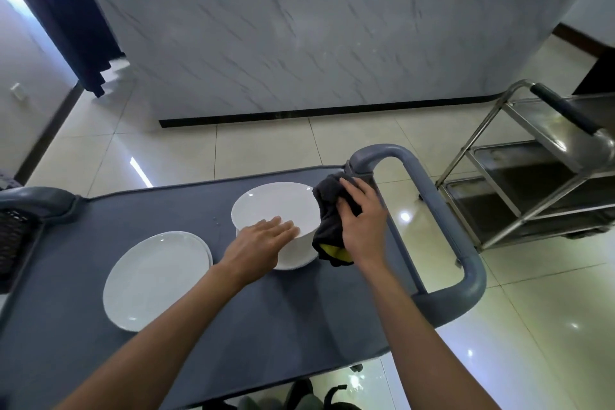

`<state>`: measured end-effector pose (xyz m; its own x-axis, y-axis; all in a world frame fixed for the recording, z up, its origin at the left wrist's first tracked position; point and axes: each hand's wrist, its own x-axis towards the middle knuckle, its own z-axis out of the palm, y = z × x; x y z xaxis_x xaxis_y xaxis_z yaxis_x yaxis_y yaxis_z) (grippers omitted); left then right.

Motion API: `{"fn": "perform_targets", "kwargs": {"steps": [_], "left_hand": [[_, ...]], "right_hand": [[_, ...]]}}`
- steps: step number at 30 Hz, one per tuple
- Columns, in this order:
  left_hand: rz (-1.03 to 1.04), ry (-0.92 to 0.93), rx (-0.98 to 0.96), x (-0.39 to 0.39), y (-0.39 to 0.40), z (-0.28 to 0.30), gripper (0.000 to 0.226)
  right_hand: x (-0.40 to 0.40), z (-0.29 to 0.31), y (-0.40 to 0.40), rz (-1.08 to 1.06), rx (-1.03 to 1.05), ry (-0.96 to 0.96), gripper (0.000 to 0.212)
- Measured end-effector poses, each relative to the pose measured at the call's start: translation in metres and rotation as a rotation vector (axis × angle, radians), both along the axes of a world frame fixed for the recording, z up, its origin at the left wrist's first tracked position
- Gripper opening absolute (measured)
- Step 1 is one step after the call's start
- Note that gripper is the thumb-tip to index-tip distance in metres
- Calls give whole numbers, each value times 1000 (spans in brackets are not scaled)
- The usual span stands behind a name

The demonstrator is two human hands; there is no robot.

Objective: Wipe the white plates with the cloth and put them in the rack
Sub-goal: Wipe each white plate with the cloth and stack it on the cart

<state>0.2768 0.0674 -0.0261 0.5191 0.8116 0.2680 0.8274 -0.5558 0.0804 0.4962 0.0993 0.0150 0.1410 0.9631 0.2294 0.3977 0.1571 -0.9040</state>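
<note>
Two bare forearms reach over the grey cart top (186,326) to a stack of white plates (276,206) near its far right corner. The left hand (263,240) lies flat, fingers straight, on the top plate's near rim, while the right hand (361,220) grips a dark cloth (327,210) against the stack's right edge. More white plates (153,280) sit apart to the left.

The white plates (156,276) look like glossy glazed ceramic. The dark cloth (329,213) is soft and matt. The grey cart top (83,243) is matt plastic. The trolley (539,176) is shiny metal; the floor tiles (266,146) are glossy.
</note>
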Motion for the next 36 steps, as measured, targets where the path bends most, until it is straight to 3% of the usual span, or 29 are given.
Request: {"fn": "perform_targets", "kwargs": {"steps": [5, 15, 18, 22, 30, 36], "left_hand": [[-34, 38, -66, -2, -5, -13, 58], [-79, 21, -21, -1, -16, -19, 43], [-78, 32, -1, -2, -17, -28, 26], [-69, 82, -2, 0, -20, -41, 39], [-41, -7, -85, 0, -21, -39, 29], [97, -94, -91, -5, -24, -32, 26]], "right_hand": [[-2, -9, -2, 25, 14, -15, 35], [2, -21, -10, 28, -18, -42, 34], [2, -24, -12, 22, -23, -31, 34], [-2, -30, -15, 15, -23, -37, 34], [-13, -35, -17, 58, -19, -76, 34], [-22, -39, -17, 99, -12, -108, 33]]}}
